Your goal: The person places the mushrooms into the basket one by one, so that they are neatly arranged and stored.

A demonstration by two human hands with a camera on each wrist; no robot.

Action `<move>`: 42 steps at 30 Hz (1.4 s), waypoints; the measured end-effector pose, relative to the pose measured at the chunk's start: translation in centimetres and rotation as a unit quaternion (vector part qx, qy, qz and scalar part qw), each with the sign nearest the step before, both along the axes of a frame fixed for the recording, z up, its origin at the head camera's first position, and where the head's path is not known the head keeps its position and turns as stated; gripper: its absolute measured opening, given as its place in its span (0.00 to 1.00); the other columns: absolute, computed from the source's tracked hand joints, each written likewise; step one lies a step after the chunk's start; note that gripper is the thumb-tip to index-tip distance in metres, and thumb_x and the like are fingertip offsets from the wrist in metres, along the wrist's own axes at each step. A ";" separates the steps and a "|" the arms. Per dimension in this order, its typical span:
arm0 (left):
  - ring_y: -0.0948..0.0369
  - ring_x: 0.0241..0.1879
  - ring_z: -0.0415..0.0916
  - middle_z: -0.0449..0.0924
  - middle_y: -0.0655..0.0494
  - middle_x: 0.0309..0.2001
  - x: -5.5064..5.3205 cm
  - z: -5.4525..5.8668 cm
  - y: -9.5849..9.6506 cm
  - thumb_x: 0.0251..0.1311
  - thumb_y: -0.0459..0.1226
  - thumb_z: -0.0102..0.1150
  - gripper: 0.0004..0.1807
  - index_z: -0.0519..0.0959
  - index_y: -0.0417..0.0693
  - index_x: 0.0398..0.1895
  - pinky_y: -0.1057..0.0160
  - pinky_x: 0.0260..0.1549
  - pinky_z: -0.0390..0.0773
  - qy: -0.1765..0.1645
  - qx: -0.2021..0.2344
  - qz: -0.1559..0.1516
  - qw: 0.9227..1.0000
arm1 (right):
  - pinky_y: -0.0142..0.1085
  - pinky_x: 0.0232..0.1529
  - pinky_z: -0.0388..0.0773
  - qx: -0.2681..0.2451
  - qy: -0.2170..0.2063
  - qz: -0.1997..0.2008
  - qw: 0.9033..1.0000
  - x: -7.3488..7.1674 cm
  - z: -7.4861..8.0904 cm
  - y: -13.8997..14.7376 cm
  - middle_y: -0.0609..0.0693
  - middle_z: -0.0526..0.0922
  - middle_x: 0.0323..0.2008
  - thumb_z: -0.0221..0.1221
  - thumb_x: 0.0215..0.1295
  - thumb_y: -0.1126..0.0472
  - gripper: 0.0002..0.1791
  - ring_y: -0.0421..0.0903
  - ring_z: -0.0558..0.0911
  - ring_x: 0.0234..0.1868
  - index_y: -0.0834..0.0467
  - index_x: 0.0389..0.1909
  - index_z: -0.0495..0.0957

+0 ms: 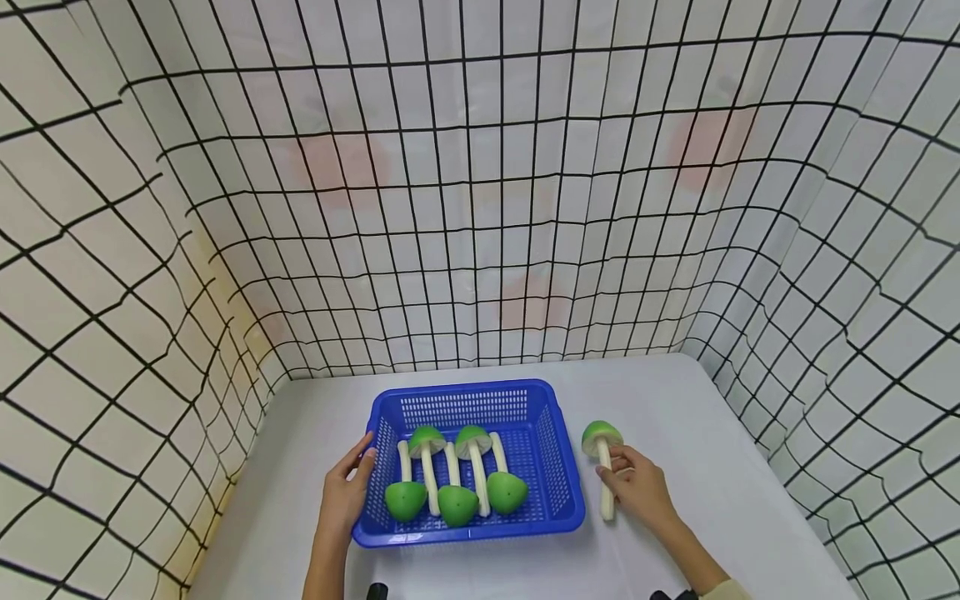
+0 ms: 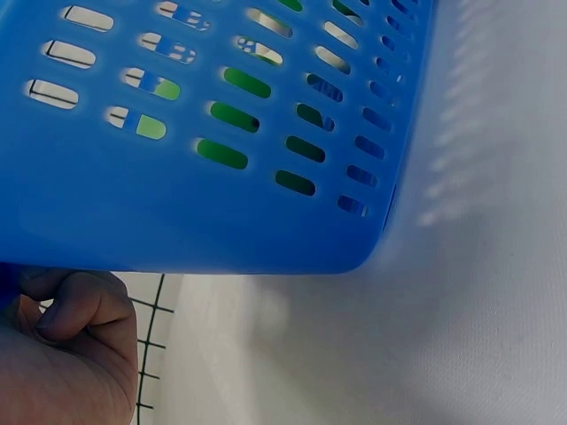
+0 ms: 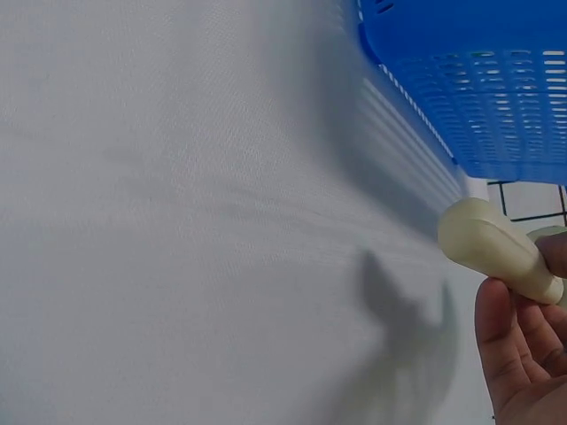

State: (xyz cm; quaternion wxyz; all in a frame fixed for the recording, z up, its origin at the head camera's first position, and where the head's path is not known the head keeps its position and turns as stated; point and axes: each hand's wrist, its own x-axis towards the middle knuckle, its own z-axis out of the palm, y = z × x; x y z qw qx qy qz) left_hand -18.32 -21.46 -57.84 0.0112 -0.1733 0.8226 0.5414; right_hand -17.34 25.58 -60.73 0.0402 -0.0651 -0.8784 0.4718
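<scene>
My left hand (image 1: 344, 492) holds the left rim of a blue plastic basket (image 1: 468, 537); in the left wrist view its bent thumb and fingers (image 2: 80, 305) meet the basket's edge. Right of the basket, my right hand (image 1: 637, 487) pinches a toy mushroom (image 1: 606, 483) by its white stem, the green cap pointing away from me. The right wrist view shows the stem's rounded end (image 3: 483, 235) between thumb and fingers. Inside the basket lie several like mushrooms in a row, their caps alternating between the near side (image 1: 457, 506) and the far side (image 1: 472, 440).
The basket stands on a white-covered table (image 1: 660, 400). White walls with black grid netting (image 1: 480, 208) enclose the table at the back and both sides. Dark objects (image 1: 377, 591) show at the near edge of the head view.
</scene>
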 end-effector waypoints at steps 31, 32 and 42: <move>0.40 0.69 0.59 0.61 0.46 0.71 0.0 0.0 0.0 0.63 0.66 0.46 0.31 0.66 0.75 0.69 0.36 0.59 0.65 0.004 0.004 0.000 1.000 | 0.42 0.27 0.82 -0.010 0.055 0.013 0.998 -0.9 4.7 -1.0 0.56 0.80 0.41 0.64 0.64 0.55 0.20 0.38 0.82 0.28 0.59 0.53 0.75; 0.40 0.69 0.59 0.61 0.46 0.71 0.0 0.0 0.0 0.63 0.66 0.46 0.31 0.66 0.75 0.69 0.37 0.59 0.66 0.004 0.003 0.001 1.000 | 0.42 0.27 0.82 -0.011 0.055 0.012 0.998 -1.0 4.9 -1.2 0.56 0.80 0.41 0.64 0.64 0.54 0.20 0.38 0.82 0.28 0.58 0.53 0.75; 0.39 0.69 0.59 0.62 0.46 0.71 0.0 0.1 0.0 0.63 0.65 0.46 0.30 0.66 0.75 0.69 0.37 0.59 0.66 0.006 0.004 0.003 1.000 | 0.40 0.26 0.82 -0.031 0.058 0.030 0.997 -1.6 6.1 -2.4 0.56 0.79 0.41 0.64 0.63 0.51 0.22 0.40 0.82 0.29 0.57 0.54 0.75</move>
